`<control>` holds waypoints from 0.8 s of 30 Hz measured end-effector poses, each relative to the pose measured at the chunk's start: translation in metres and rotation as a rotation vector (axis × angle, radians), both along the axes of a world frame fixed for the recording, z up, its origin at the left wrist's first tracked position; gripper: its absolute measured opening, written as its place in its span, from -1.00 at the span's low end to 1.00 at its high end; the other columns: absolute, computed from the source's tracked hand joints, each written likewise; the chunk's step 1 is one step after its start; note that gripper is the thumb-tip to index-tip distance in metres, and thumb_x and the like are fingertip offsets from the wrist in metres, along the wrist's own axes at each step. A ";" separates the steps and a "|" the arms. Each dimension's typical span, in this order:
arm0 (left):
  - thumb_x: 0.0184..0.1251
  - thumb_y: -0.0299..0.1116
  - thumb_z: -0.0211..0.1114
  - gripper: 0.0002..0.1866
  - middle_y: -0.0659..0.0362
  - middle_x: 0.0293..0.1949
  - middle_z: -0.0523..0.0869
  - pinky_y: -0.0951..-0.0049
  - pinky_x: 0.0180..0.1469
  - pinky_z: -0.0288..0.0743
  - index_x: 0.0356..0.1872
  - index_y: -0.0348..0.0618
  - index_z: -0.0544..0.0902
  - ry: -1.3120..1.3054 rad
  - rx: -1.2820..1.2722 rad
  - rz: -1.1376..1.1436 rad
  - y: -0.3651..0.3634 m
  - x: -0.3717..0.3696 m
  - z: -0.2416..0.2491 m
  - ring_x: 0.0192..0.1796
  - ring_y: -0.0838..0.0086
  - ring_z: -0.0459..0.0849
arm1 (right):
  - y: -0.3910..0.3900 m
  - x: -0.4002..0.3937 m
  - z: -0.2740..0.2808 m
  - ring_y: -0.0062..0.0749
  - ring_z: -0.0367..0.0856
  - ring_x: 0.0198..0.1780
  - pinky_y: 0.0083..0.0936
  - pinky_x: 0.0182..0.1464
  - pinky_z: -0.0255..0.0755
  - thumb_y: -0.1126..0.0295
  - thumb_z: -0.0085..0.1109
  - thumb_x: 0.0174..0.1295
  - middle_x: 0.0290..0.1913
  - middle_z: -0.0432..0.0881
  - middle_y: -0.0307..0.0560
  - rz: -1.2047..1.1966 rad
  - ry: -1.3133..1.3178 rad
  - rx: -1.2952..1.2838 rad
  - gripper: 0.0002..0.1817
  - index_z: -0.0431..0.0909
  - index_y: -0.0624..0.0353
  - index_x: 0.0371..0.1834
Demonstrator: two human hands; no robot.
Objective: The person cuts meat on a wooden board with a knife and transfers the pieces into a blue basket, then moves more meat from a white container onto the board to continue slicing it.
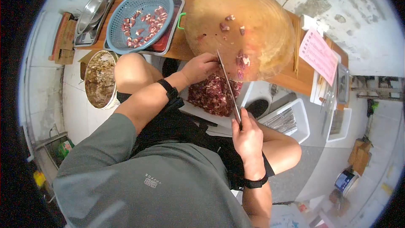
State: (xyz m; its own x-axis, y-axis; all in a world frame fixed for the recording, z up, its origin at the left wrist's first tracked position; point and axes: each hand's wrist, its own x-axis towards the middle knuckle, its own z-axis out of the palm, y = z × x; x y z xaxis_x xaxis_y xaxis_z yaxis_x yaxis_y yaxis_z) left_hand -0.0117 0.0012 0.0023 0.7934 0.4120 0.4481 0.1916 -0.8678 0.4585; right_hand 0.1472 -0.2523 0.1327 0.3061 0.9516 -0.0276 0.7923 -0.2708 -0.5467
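My right hand (247,137) is wrapped round the handle of a long knife (228,85), whose blade points up and away across the near edge of a round cutting board (261,25). My left hand (200,68) is closed at that edge, its fingertips bent in beside the blade near its tip; what they hold, if anything, is hidden. Just right of the blade, some meat pieces (242,60) lie on the board, with a few smaller bits farther back. Below both hands, a white tub (246,95) holds a heap of cut red meat (211,97).
A blue basket (112,29) with meat pieces stands on the wooden table (185,0) at left. Metal bowls (92,12) sit beyond it. A stained bucket (101,80) is by my left knee. Skewers (296,50), a pink sheet (318,57) and a white bin (301,122) are at right.
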 end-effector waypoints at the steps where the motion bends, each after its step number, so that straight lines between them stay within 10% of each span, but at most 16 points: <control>1: 0.29 -0.40 0.41 -0.73 0.05 -0.04 0.73 0.18 0.07 0.63 0.01 -0.05 0.73 0.004 -0.033 0.030 -0.002 0.000 0.000 0.01 0.08 0.71 | -0.001 0.000 0.002 0.08 0.74 -0.35 -0.08 -0.32 0.65 0.25 0.27 0.36 -0.32 0.72 0.16 0.000 -0.002 -0.002 -0.53 0.56 0.21 0.27; 24: 0.19 -0.47 0.41 -0.76 0.08 -0.06 0.72 0.23 0.06 0.62 -0.09 -0.07 0.77 -0.023 -0.028 0.051 -0.003 -0.002 0.009 0.00 0.12 0.71 | 0.026 -0.018 -0.008 0.13 0.70 -0.49 -0.02 -0.47 0.62 0.22 0.17 0.40 -0.36 0.68 0.14 0.015 -0.015 -0.109 -0.50 0.46 0.23 0.33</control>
State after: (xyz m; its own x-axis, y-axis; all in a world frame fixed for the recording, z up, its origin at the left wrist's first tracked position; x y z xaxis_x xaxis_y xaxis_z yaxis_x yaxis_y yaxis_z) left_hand -0.0137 -0.0017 0.0110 0.7605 0.4647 0.4535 0.2248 -0.8437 0.4875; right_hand 0.1289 -0.2263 0.1249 0.2930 0.9477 -0.1268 0.8047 -0.3161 -0.5025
